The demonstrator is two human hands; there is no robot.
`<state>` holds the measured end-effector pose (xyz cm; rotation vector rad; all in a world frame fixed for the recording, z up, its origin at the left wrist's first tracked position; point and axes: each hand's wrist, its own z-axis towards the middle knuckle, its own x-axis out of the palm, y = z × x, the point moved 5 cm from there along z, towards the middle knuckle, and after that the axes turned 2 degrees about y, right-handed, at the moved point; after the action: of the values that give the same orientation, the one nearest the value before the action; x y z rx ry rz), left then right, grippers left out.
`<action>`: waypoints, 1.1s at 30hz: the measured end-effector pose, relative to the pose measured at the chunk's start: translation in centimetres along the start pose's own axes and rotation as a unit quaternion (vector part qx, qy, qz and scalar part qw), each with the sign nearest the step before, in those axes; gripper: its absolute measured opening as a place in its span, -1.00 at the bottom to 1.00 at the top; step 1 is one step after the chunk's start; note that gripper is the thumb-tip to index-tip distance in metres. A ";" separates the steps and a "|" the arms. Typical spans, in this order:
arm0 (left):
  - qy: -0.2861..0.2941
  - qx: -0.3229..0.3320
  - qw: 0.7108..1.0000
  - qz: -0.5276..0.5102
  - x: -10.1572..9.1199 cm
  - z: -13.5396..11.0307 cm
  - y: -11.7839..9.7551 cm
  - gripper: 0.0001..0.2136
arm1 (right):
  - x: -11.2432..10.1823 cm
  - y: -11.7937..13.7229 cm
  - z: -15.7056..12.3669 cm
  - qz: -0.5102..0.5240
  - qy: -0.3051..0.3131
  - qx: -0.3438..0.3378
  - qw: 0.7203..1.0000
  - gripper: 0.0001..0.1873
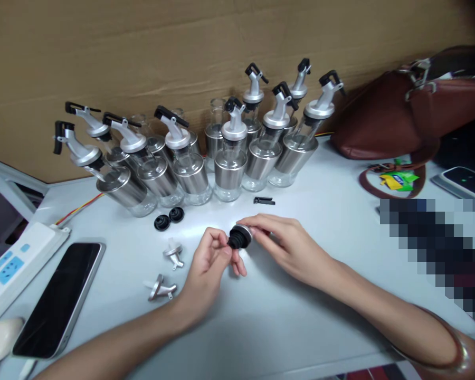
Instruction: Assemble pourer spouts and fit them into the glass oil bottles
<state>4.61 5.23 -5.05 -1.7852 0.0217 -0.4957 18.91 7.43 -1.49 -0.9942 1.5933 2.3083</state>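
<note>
Between my two hands is a pourer top, its ribbed black stopper turned toward my left and its silver rim on the right. My left hand pinches the narrow end of the stopper. With thumb and fingers, my right hand grips the silver rim; the spout side is hidden behind the fingers. Left of my hands lie two silver pourer spouts. Farther back sit two black rubber stoppers, side by side. A small black lever rests just beyond my right hand.
Glass bottles with steel sleeves, several topped with pourers, stand along the cardboard backing. A phone and power strip lie at left. At right are a brown bag and a green-yellow packet.
</note>
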 end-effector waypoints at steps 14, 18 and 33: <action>-0.009 0.034 0.998 0.056 0.0 -0.5 -0.5 -0.76 | 1.8 0.2 -0.3 0.275 0.125 0.110 0.947 -0.63; 0.052 0.020 0.996 0.067 0.5 -0.5 -0.6 -0.78 | 1.7 0.5 -0.4 0.303 0.132 0.106 0.938 -0.66; 0.060 0.045 0.989 0.124 0.9 -0.8 -0.9 -0.68 | 1.6 1.2 -0.6 0.200 0.158 0.109 0.961 -0.69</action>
<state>4.93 4.47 -3.77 -1.6352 0.2971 -0.4175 17.35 6.00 -1.70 -1.1151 2.3107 2.2148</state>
